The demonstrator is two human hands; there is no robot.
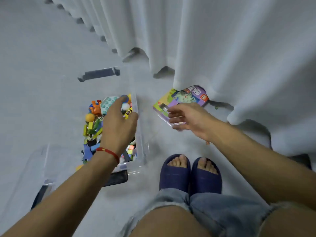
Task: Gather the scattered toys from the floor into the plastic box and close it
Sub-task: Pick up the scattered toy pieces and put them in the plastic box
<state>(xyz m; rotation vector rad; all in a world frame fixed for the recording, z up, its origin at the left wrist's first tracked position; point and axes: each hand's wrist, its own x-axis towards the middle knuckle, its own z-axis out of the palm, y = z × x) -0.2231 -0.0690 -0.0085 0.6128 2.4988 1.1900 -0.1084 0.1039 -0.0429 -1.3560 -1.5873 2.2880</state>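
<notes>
Left hand (118,120), fingers loosely spread and holding nothing, reaches into the clear plastic box (142,134) of toys (95,127) at frame centre. Right hand (189,117), fingers relaxed and empty, hovers over the purple toy package (184,98) beside the curtain (222,48).

Pale grey floor (42,69); white pleated curtain (222,40) hanging to floor along far side; soft, even light.

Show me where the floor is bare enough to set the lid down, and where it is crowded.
Bare floor lies left of the plastic box, out to the curtain. A narrower strip runs between the box and the slippers. It is crowded inside the box, under the left hand, and by the curtain hem, where the right hand reaches the toy package.
</notes>
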